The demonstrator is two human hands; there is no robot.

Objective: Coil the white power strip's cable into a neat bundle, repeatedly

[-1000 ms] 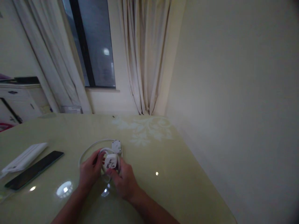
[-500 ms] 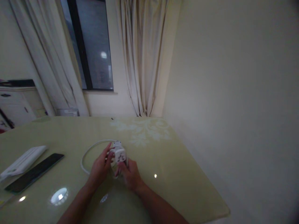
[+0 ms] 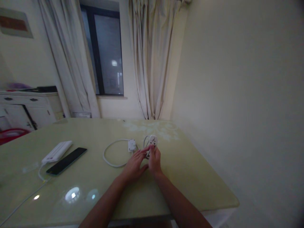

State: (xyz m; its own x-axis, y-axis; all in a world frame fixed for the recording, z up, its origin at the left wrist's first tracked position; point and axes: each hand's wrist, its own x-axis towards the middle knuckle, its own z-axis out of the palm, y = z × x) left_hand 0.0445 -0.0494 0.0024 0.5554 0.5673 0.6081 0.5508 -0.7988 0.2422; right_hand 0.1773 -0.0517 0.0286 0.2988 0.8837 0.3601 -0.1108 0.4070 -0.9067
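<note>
My right hand (image 3: 155, 161) is closed on a white plug (image 3: 153, 140), holding it upright above the green table (image 3: 190, 171). My left hand (image 3: 133, 164) lies beside it with fingers stretched toward the plug, touching the right hand's fingers. A white cord (image 3: 111, 160) loops across the table to a small white block (image 3: 131, 145) just left of the plug.
A white power bank (image 3: 57, 151) and a dark phone (image 3: 66, 160) lie at the left of the table, with a thin cable (image 3: 23, 199) trailing to the front left. Curtains, a window and a white cabinet (image 3: 28, 107) stand behind; a wall bounds the right.
Both hands have moved away from me and rightward with the plug, drawing it apart from the small white block. The left hand has let go and opened.
</note>
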